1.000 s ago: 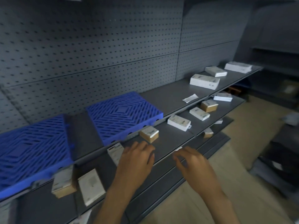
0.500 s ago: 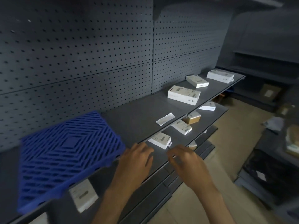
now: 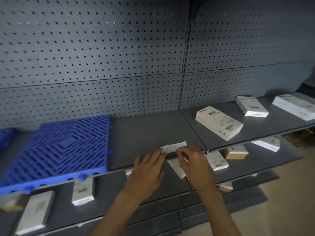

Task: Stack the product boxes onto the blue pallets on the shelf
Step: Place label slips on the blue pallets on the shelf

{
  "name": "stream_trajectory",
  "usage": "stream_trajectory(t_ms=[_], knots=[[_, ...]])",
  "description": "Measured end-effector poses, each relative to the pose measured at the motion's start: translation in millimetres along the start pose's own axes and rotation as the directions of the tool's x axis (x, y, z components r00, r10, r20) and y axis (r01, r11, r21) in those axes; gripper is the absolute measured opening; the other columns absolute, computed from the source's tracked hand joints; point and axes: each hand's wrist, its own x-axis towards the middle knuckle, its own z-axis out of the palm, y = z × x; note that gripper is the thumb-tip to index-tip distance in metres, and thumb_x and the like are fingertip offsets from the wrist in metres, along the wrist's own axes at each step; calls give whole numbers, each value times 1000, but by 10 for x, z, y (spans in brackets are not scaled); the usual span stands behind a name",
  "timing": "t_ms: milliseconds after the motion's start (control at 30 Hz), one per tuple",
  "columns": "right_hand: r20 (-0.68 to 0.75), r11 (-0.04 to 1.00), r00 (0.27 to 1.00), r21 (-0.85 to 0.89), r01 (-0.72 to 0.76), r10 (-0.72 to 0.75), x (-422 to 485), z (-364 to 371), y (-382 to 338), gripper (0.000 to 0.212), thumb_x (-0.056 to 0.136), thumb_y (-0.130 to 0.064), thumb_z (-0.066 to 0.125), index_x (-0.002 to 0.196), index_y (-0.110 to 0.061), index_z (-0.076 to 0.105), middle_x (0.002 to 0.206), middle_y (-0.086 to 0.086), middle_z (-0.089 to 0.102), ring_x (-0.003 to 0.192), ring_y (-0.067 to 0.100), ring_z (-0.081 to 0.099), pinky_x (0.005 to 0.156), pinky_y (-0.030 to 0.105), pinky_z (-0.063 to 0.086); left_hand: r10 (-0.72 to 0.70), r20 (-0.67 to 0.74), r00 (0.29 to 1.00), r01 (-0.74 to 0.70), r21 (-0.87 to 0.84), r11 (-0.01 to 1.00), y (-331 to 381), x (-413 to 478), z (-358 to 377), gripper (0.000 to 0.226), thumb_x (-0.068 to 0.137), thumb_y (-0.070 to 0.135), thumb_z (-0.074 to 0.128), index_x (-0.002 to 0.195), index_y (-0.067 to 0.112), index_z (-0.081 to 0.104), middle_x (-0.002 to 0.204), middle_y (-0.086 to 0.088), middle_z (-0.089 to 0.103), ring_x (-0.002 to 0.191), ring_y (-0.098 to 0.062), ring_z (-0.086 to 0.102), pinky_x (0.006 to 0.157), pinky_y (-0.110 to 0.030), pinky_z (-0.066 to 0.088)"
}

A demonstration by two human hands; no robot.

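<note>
Far-left edge: sliver of a second blue slatted plastic pallet [image 3: 6, 135] on the upper grey metal shelf [image 3: 146, 132], cut off by the frame.
Upper shelf, left: large blue slatted plastic pallet [image 3: 63, 147] lay flat with nothing on it, front edge overhanging the shelf lip.
Lower shelf, left: blurred pale flat box [image 3: 36, 210] and small white labelled box [image 3: 83, 191] lay below the pallet's front edge, well apart from it.
Left hand [image 3: 146, 172]: palm down below the upper shelf's front edge, fingers reaching up to the near end of a white paper slip [image 3: 173, 147]; grip loosely spread, fingertips at the slip, contact too blurred to confirm.
Right hand [image 3: 194, 164]: just beside the left, thumb and forefinger pressed together at the slip's near edge; an actual pinch could not be told.
Behind the hands: white labelled boxes [image 3: 216, 160] on the lower shelf, partly hidden.
Upper shelf, right: long white printed carton [image 3: 219, 122] lay flat, two more white cartons [image 3: 251, 106] farther right, all well apart from the pallets.
Lower shelf, right: tan cardboard box [image 3: 237, 151] beside a white box [image 3: 266, 144].
</note>
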Motion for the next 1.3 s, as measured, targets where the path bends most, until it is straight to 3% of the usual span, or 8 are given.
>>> stream_trajectory(t_ms=[67,233,367,533,700,900,1100,1300], knots=[[20,1000,999,16,26,-27,121,15,91,9,92,-9,70,98,-14,75,98,1,69,85,13,67,74,23,56,-32,7,999,32,37,999,52,28,105,72,89,36,66,154,20,38,157,2,41,118,-23,56,92,-45,50],[71,999,997,50,-10,6,346,115,285,10,93,-9,69,101,-13,74,98,6,70,86,23,68,75,38,60,-99,-20,995,101,103,990,153,18,250,78,83,38,66,155,19,39,156,5,44,125,-22,52,101,-48,46],[100,993,990,64,-103,96,441,159,313,13,92,-12,70,101,-19,76,95,3,75,85,20,71,68,31,59,-164,-39,986,167,93,981,246,-59,364,87,82,35,69,159,20,31,163,7,34,139,-20,42,119,-56,31],[151,951,966,197,-237,210,540,154,299,21,86,-14,73,100,-29,77,92,-12,75,84,11,71,75,32,58,-187,-48,981,191,112,975,274,-67,420,95,79,33,77,160,19,29,164,5,33,144,-21,40,119,-58,31],[106,952,973,211,-224,206,538,134,250,29,82,-5,72,89,-34,73,80,-21,71,74,4,70,69,31,58,-199,-51,979,204,122,971,315,-62,435,98,73,27,82,158,15,35,163,1,36,144,-24,42,116,-58,36],[32,902,986,400,-163,165,411,74,49,24,88,-6,75,89,-29,70,84,-16,72,77,-1,69,71,22,58,-221,-112,969,203,-148,968,306,-203,266,84,88,22,68,161,20,25,168,5,21,156,-21,19,125,-47,25],[19,824,993,557,-108,117,175,130,-420,25,86,1,71,79,-23,70,81,-13,72,80,7,71,71,16,52,-509,-249,824,281,-600,749,244,-373,-241,41,99,18,64,139,26,55,140,13,53,136,-11,48,112,-25,39],[109,721,992,681,-125,70,-125,412,-1182,25,86,8,68,79,-15,73,80,-5,75,79,10,72,73,16,52,-756,-139,639,252,-891,377,-188,-791,-637,13,97,16,69,109,21,67,101,11,74,98,-8,71,85,-19,53]])
